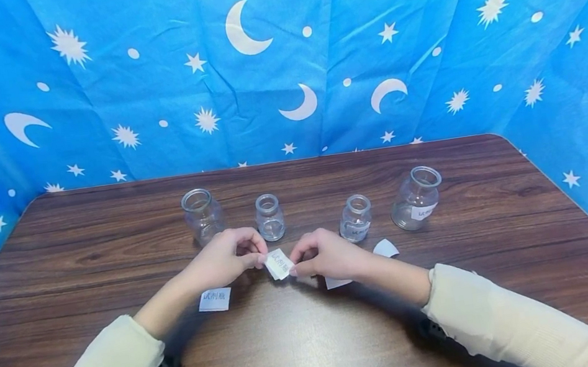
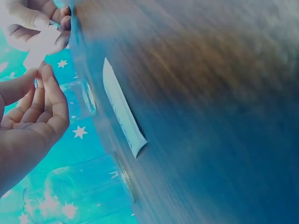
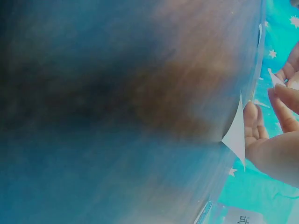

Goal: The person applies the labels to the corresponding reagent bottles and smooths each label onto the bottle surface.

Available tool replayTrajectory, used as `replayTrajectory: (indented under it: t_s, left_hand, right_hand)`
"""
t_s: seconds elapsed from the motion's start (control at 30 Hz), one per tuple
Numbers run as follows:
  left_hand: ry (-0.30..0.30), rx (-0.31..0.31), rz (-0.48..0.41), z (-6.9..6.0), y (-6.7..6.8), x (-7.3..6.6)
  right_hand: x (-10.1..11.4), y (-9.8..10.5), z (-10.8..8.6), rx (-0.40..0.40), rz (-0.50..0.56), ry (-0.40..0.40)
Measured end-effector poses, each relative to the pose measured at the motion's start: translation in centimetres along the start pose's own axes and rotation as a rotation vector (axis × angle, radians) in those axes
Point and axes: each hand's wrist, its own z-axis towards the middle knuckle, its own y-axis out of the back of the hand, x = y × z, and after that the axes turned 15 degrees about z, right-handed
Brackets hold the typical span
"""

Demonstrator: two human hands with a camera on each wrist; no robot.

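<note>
Label [image 1: 280, 264] was up off the dark wood-grain table [image 1: 274, 362], mid-width. Left hand [image 1: 225, 259] pinched its left edge, right hand [image 1: 331, 253] its right, fingers curled. Four jars [image 1: 269, 219] stood behind. Blue star-and-moon cloth [image 1: 257, 79] ran left, back, right.

We see a dark brown wooden tabletop [image 1: 297, 365] with streaked grain running mostly from side to side, rounded far corners and a pale patch of glare toward the front middle. Behind it and along both sides we have a bright blue cloth [image 1: 267, 74], lightly creased and printed with white crescent moons [image 1: 239, 33] turned various ways, spiky stars [image 1: 68, 46] of mixed sizes and small round dots [image 1: 133, 53]. In both wrist views we find the cloth tinted turquoise and much of the wood blurred.
</note>
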Motion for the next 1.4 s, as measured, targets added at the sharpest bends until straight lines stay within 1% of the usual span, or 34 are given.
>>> replayTrajectory:
  t_s: [0.1, 0.2, 0.33, 0.43, 0.53, 0.7, 0.83, 1.03, 1.23, 1.4]
  left_hand:
    - [0.011, -0.004, -0.037, -0.1, 0.1, -0.2]
    - [0.013, 0.005, -0.081, -0.3, 0.2, -0.5]
    - [-0.008, 0.016, -0.105, -0.6, 0.3, -0.9]
    - [-0.036, 0.013, -0.101, -0.7, 0.2, -1.1]
    - [-0.049, 0.006, -0.108, -0.8, 0.1, -1.3]
    - [-0.038, -0.007, -0.135, -1.0, 0.1, -1.4]
    - [-0.026, -0.019, -0.135, -1.1, -0.1, -1.3]
    - [-0.028, -0.015, -0.159, -1.1, -0.2, -1.3]
    - [-0.027, 0.000, -0.169, -1.2, -0.3, -1.3]
    - [-0.001, 0.009, -0.156, -1.2, -0.4, -1.3]
  right_hand:
    - [0.0, 0.1, -0.1, -0.005, 0.115, -0.019]
    - [0.2, 0.2, -0.3, -0.023, 0.202, -0.032]
    - [0.7, 0.5, -0.5, -0.056, 0.262, -0.021]
    - [1.0, 0.7, -0.7, -0.067, 0.299, 0.003]
    - [1.2, 0.8, -0.8, -0.083, 0.319, 0.019]
    - [1.3, 0.9, -0.9, -0.111, 0.303, 0.045]
    - [1.2, 0.8, -0.9, -0.133, 0.303, 0.079]
    - [1.1, 0.7, -1.0, -0.165, 0.293, 0.120]
    - [0.8, 0.7, -1.0, -0.182, 0.217, 0.142]
    - [0.8, 0.7, -1.1, -0.197, 0.120, 0.168]
